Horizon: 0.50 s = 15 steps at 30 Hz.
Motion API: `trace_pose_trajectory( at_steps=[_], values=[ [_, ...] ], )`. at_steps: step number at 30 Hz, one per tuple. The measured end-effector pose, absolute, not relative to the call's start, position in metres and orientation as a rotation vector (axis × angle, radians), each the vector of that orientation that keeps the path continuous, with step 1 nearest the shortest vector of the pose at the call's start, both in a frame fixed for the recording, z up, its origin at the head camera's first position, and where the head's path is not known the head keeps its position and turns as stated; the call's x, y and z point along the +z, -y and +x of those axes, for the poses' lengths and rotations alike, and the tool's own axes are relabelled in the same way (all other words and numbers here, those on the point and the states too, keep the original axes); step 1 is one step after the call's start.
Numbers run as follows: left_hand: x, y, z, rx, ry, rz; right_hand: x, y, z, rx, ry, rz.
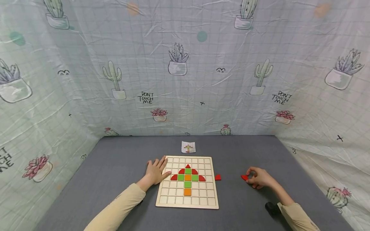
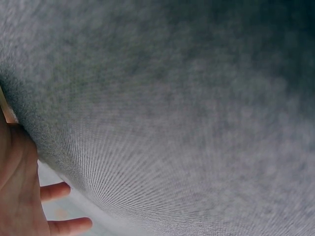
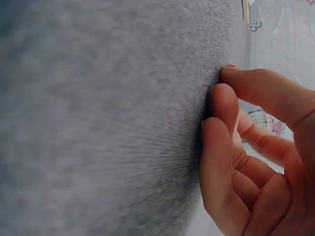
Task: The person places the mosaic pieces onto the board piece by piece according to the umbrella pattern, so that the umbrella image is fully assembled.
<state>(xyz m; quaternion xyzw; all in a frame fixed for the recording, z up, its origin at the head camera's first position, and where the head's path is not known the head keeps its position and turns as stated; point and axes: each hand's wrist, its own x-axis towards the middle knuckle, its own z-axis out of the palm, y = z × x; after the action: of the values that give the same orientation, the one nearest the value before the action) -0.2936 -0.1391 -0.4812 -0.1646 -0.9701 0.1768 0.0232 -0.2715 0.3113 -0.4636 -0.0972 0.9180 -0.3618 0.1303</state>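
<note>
A pale wooden grid board (image 1: 199, 201) lies on the grey table, with coloured tiles set in its middle: a red triangle (image 1: 188, 166) on top, red quarter circles at the sides, and green and orange squares below and between. My left hand (image 1: 154, 171) rests on the board's left edge with fingers spread; in the left wrist view only part of this hand (image 2: 22, 182) shows. Off to the right of the board, my right hand (image 1: 259, 178) pinches a small red tile (image 1: 244, 177) at the table surface. The right wrist view shows its bent fingers (image 3: 216, 162), the tile hidden.
Another red tile (image 1: 218, 177) lies beside the board's right edge. Behind the board is a small printed card (image 1: 188, 147) with a similar coloured pattern. A black object (image 1: 271, 208) is near the right sleeve. A cactus-print curtain (image 1: 185, 89) surrounds the table.
</note>
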Motion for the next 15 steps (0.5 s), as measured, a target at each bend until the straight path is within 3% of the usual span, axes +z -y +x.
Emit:
trace_pose_trajectory(
  at_steps=[15],
  values=[
    [-0.4798,0.1388,-0.2943,0.552,3.013,-0.509,-0.4617,-0.3047,-0.2811,-1.043,-2.622,-0.475]
  ],
)
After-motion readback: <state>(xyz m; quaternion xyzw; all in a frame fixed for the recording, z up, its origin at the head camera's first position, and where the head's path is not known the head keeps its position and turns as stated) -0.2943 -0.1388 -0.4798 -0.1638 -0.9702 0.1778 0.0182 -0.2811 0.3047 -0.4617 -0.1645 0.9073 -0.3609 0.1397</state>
